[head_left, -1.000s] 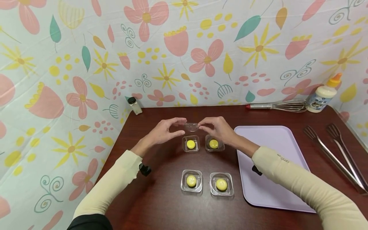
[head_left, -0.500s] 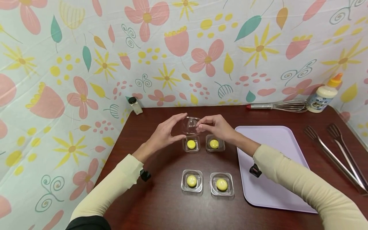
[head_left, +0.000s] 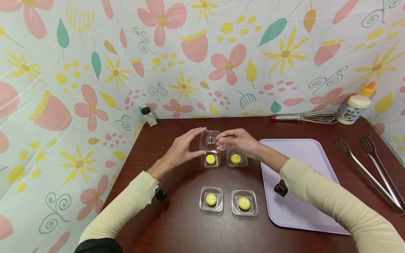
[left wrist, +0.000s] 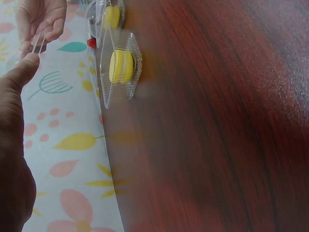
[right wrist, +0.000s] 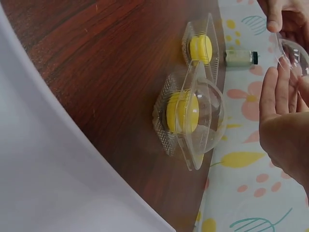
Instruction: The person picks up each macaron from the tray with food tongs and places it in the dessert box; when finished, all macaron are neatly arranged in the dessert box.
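My right hand (head_left: 238, 142) pinches the right edge of a clear domed plastic lid (head_left: 209, 140), which is tilted up. My left hand (head_left: 181, 149) spans the lid's left side, thumb low and fingers high; in the right wrist view the left thumb (right wrist: 274, 21) touches the lid's edge. Just below sits an uncovered clear tray (head_left: 204, 164) with a yellow macaron (head_left: 210, 159) in it. Beside this, a container (head_left: 243, 162) with a domed lid holds another macaron (head_left: 235, 158). Two more containers with macarons, front left (head_left: 202, 207) and front right (head_left: 235, 211), stand nearer the front.
A lilac tray (head_left: 297, 211) lies to the right, partly under the right forearm. Metal tongs (head_left: 373, 175) are beyond it. Along the back are a whisk (head_left: 311, 116), a bottle with an orange tip (head_left: 353, 105) and a small black-capped jar (head_left: 149, 117). A patterned cloth (head_left: 202, 70) hangs behind.
The lid has turned from nearly edge-on to showing its domed face, then come down slightly toward the uncovered tray. My left thumb and fingers have spread wider. The containers stay where they were.
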A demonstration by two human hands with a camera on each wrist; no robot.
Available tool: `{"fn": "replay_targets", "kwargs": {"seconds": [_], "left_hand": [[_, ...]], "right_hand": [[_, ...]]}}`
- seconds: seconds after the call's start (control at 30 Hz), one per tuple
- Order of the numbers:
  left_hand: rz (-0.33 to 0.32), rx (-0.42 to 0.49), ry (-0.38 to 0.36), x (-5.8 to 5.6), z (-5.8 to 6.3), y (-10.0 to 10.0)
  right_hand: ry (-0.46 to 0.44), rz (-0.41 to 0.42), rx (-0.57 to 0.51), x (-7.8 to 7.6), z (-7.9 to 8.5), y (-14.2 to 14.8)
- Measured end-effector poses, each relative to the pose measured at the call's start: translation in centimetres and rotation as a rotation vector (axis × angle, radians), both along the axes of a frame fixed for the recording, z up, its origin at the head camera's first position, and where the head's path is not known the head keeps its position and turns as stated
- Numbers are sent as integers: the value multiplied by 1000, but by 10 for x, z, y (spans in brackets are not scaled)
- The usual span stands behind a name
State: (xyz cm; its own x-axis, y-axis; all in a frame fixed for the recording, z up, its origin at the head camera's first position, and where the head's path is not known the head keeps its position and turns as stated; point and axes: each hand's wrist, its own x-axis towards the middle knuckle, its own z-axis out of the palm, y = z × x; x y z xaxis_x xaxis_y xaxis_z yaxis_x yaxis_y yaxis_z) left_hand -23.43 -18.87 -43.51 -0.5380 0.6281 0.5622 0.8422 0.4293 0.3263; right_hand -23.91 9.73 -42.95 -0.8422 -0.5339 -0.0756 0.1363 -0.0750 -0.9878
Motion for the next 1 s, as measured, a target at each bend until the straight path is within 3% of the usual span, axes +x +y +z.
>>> {"fn": "replay_targets", "kwargs": {"seconds": [0.13,0.2,0.5,0.63,0.77,1.0], "left_hand": [[26,-21,-15,1,-1,-3],[46,-29,-26,2,-2,-5],[81,-29,-51,2,-4,-10],[89,-35,-50,4,-4,-12],[95,-54,-47,6,-6,-13],[115,-93,-44,7,-12,-16]], "right_hand": [[25,-7,14,2,-2,-2],[92,-23,59,4,-3,-3],[595,-28,291,15,-3,-12],[769,-49,357,17,-6,-15],[817,-68,376,18,-9,-16],[759,-53,427,19,-14,-15]]}}
